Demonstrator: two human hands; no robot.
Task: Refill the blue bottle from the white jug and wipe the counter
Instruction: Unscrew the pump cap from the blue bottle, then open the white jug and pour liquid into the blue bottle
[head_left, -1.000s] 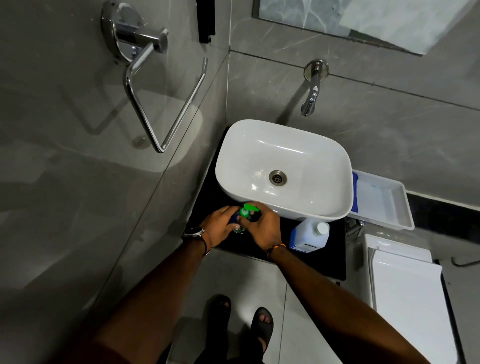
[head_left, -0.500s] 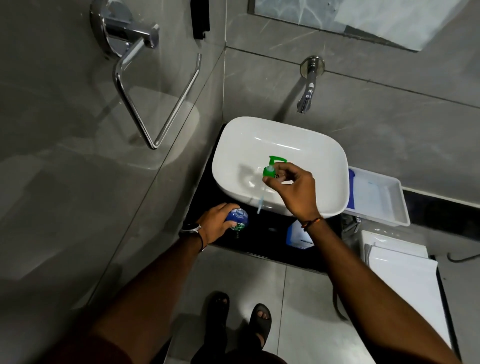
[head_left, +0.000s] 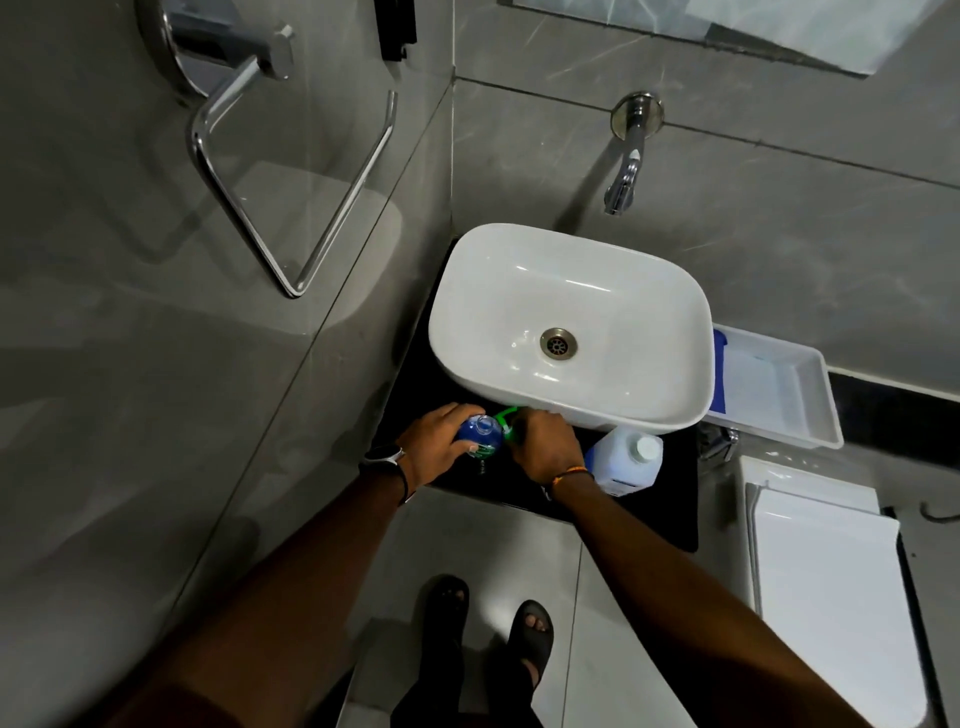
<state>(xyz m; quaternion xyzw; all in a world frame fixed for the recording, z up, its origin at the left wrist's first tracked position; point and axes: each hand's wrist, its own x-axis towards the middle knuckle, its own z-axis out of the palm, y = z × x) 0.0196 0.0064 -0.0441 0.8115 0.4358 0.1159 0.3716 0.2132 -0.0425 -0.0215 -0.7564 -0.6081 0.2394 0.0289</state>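
The blue bottle (head_left: 480, 433) stands on the black counter (head_left: 670, 499) in front of the white basin, its mouth uncovered. My left hand (head_left: 439, 441) grips its left side. My right hand (head_left: 545, 447) is closed around the green pump top (head_left: 506, 420), held low just right of the bottle, against the basin's front wall. The white jug (head_left: 628, 460) with a white cap stands on the counter just right of my right wrist.
A white basin (head_left: 519, 291) fills most of the counter, with a wall tap (head_left: 626, 166) above it. A white tray (head_left: 779, 395) sits to the right, a white toilet cistern lid (head_left: 826, 571) below it. A chrome towel ring (head_left: 291, 171) hangs on the left wall.
My right hand lifted the green pump out of the bottle, raised it over the basin, then brought it down beside the bottle. My left hand stayed on the bottle.
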